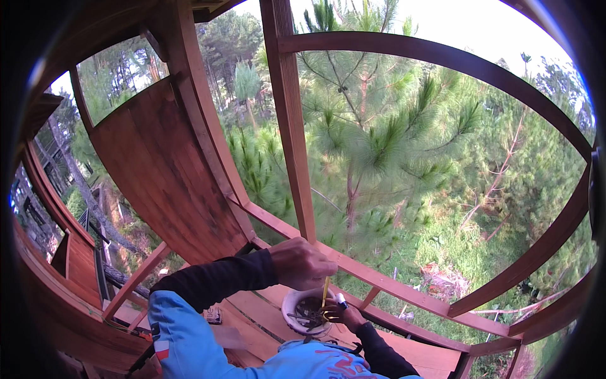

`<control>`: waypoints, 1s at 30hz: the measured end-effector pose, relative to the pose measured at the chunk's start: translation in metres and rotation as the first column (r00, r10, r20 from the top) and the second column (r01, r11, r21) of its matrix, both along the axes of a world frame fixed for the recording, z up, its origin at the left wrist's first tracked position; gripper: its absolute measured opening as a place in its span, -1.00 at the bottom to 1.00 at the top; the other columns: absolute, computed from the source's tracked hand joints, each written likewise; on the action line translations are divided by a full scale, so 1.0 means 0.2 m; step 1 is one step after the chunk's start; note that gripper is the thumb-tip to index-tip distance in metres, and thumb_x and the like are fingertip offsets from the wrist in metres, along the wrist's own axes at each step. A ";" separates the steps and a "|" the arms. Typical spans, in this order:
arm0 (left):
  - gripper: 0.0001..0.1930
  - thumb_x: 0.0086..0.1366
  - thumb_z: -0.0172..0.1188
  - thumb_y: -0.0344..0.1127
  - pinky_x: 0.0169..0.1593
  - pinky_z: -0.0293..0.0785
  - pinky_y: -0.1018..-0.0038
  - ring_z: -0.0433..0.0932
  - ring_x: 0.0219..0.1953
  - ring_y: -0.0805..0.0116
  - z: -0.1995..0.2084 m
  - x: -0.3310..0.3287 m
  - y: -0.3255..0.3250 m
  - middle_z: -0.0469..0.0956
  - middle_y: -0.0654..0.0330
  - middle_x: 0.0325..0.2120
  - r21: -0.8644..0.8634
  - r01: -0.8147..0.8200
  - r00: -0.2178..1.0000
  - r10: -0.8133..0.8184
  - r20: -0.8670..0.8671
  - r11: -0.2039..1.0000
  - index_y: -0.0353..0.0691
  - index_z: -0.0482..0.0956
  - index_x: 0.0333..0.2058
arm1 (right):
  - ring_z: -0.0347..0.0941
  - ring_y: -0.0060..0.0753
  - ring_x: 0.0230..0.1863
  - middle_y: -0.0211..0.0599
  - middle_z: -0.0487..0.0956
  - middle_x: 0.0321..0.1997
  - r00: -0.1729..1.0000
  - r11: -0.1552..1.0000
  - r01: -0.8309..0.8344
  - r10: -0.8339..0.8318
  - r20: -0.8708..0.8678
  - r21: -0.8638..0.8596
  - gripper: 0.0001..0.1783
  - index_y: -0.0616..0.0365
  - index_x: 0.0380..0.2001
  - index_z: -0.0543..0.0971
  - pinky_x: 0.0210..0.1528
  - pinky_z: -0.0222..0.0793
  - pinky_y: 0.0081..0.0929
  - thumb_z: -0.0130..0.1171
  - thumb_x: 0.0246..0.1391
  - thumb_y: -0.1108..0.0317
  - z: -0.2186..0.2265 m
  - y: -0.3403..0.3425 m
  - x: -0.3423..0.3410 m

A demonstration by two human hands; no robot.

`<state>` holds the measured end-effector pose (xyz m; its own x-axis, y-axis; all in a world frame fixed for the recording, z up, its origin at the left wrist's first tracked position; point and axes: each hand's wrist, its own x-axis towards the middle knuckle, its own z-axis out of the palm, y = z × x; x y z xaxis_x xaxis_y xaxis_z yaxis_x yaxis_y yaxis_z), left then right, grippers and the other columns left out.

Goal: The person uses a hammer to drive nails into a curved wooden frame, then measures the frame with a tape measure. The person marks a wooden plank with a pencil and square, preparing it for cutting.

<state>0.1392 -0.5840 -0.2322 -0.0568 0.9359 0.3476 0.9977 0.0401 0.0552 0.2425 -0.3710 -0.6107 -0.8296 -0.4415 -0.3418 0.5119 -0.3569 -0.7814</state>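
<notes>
Head view: My left hand [303, 262], fingers curled, appears to pinch the upper end of a thin yellow strip [325, 294]; my right hand [346, 316] grips its lower end beside a round white bowl [288, 308]. Strip stretched, I judge; not yet laid down.

A light-blue short-sleeved shirt [196, 338] covers the torso. From under it, a snug black left undersleeve [221, 278] and a matching right undersleeve [383, 351] reach the wrists of the left hand [302, 262] and right hand [351, 316]. Red print [344, 367] marks the shirt's front; a small white-and-red patch [162, 349] marks its left sleeve.
</notes>
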 end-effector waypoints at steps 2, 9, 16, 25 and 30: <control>-0.86 0.08 0.29 -0.37 -0.48 0.54 0.21 0.60 -0.55 0.08 0.02 0.01 0.04 0.52 0.17 -0.60 0.016 0.051 0.998 -0.052 0.025 0.999 -0.16 0.51 -0.38 | 0.50 -0.26 0.23 -0.23 0.52 0.30 0.994 0.982 0.109 -0.113 0.013 0.155 -0.35 0.11 0.31 0.45 0.24 0.42 -0.20 -0.21 0.48 -0.16 0.05 -0.04 0.05; -0.86 0.11 0.27 -0.39 -0.46 0.56 0.20 0.65 -0.51 0.06 0.04 -0.04 0.03 0.56 0.14 -0.59 -0.023 0.023 1.000 -0.024 -0.020 0.999 -0.16 0.57 -0.31 | 0.43 -0.21 0.32 -0.25 0.46 0.36 0.965 0.981 0.163 -0.136 -0.223 0.108 -0.37 0.16 0.38 0.35 0.28 0.42 -0.14 -0.23 0.51 -0.06 0.03 -0.14 0.02; -0.83 0.06 0.35 -0.43 -0.40 0.60 0.26 0.67 -0.46 0.12 0.10 -0.19 -0.02 0.62 0.15 -0.53 0.090 -0.002 0.998 0.007 -0.059 0.996 -0.17 0.63 -0.31 | 0.49 -0.49 -0.01 -0.31 0.54 0.27 0.967 0.978 0.109 -0.062 -0.246 0.181 -0.27 0.16 0.34 0.42 -0.01 0.43 -0.45 -0.25 0.48 -0.22 0.10 -0.14 -0.21; -0.76 0.21 0.31 -0.57 -0.31 0.65 0.36 0.72 -0.38 0.28 0.26 -0.27 -0.22 0.72 0.09 -0.34 0.384 -0.115 0.989 0.140 -0.038 0.916 -0.24 0.67 -0.13 | 0.45 -0.67 -0.34 -0.48 0.59 -0.23 0.897 0.995 0.069 -0.031 -0.442 0.070 -0.54 0.13 -0.17 0.62 -0.27 0.34 -0.63 0.06 0.37 -0.08 0.73 -0.26 -0.35; -0.58 0.39 0.26 -0.41 -0.07 0.61 0.43 0.70 -0.21 0.47 0.04 -0.25 -0.26 0.73 0.15 -0.28 0.620 -0.408 0.880 0.108 0.462 0.670 -0.20 0.55 0.21 | 0.49 -0.60 -0.29 -0.43 0.58 -0.22 0.858 0.988 0.114 -0.152 -0.490 -0.107 -0.50 0.17 -0.10 0.58 -0.18 0.42 -0.53 0.08 0.38 -0.10 0.87 -0.23 -0.32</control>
